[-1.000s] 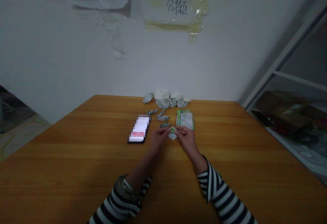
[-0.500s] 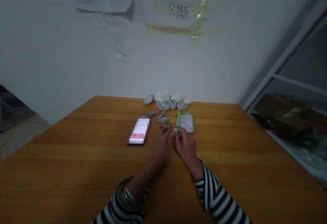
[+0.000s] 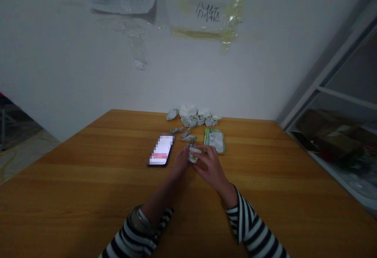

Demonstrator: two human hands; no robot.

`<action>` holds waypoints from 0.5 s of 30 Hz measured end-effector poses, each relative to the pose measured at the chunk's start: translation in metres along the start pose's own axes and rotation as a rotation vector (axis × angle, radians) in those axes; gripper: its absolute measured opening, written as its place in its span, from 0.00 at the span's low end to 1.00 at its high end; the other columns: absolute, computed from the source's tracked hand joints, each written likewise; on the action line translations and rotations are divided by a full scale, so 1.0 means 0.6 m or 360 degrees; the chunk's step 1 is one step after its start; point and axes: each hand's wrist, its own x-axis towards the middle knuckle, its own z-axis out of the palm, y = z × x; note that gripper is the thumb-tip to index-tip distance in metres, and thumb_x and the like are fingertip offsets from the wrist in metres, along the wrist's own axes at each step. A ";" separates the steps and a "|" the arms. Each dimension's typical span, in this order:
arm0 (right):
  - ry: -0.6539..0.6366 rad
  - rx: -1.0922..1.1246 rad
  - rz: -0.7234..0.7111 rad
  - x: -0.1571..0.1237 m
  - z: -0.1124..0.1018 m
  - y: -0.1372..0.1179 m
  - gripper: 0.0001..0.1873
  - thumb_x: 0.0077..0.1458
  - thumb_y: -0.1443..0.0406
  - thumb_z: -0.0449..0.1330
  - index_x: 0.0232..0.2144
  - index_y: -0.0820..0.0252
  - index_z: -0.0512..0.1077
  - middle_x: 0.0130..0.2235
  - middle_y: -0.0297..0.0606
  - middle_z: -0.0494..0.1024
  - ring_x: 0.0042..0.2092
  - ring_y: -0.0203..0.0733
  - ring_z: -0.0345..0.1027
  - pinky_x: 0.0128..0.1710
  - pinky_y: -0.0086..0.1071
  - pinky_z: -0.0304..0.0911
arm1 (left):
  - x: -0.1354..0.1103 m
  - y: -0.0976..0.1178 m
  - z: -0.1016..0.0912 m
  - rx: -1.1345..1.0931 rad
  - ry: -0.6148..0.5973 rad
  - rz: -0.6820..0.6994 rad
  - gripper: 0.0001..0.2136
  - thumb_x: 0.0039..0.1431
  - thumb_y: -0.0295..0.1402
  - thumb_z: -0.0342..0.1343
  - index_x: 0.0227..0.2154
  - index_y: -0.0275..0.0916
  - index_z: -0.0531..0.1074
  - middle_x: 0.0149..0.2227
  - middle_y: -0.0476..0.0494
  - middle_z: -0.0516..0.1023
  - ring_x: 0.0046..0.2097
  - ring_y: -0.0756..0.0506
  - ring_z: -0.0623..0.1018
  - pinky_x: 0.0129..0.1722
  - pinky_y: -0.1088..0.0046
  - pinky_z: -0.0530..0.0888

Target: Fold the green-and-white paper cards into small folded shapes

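Above the table, both my hands meet at a small white-and-green crumpled wrapper (image 3: 193, 156). My left hand (image 3: 179, 163) pinches its left side, fingers closed. From the right, my right hand (image 3: 211, 168) has its thumb and fingers curled onto the same wrapper. Whether anything is inside it I cannot tell. Just beyond my fingertips lie a few twisted wrapper pieces (image 3: 189, 138). A flat green-and-white packet (image 3: 215, 140) rests behind my right hand.
A phone with a lit, blurred screen (image 3: 161, 150) lies left of my hands. Several crumpled white-and-green wrappers (image 3: 190, 121) are heaped against the wall at the table's back edge. Boxes (image 3: 326, 128) sit on a shelf to the right of the wooden table (image 3: 88, 163).
My hands have shifted: the left moved slightly left, and the right fingers came left. The wrapper between them now shows more of its white surface.
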 end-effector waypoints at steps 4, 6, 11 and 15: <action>0.0054 0.0058 -0.0051 -0.005 -0.007 0.017 0.20 0.52 0.73 0.58 0.43 0.45 0.76 0.50 0.38 0.69 0.52 0.48 0.61 0.51 0.46 0.58 | -0.006 0.001 0.007 -0.0083 -0.0202 -0.0317 0.20 0.49 0.50 0.59 0.28 0.33 0.74 0.24 0.44 0.77 0.26 0.47 0.75 0.25 0.72 0.73; 0.0085 0.0156 -0.0023 -0.007 -0.006 0.023 0.20 0.52 0.74 0.57 0.40 0.46 0.78 0.46 0.37 0.71 0.50 0.46 0.62 0.49 0.45 0.60 | -0.011 0.007 0.012 -0.0159 -0.0352 -0.0455 0.18 0.49 0.48 0.60 0.28 0.34 0.75 0.26 0.43 0.78 0.28 0.45 0.77 0.29 0.69 0.74; 0.0381 0.0421 0.0306 -0.005 0.004 0.038 0.12 0.50 0.73 0.59 0.31 0.53 0.80 0.37 0.38 0.70 0.42 0.42 0.66 0.42 0.36 0.64 | -0.018 0.033 0.021 0.0055 -0.0353 -0.0408 0.27 0.52 0.56 0.52 0.41 0.35 0.74 0.22 0.42 0.78 0.22 0.44 0.77 0.23 0.70 0.71; 0.0578 0.0611 0.0654 -0.005 0.013 0.059 0.04 0.48 0.65 0.64 0.26 0.57 0.79 0.28 0.36 0.71 0.32 0.39 0.66 0.29 0.29 0.62 | -0.020 0.043 0.023 0.0196 -0.0377 0.0038 0.26 0.47 0.49 0.61 0.45 0.36 0.72 0.23 0.46 0.78 0.20 0.48 0.75 0.21 0.74 0.70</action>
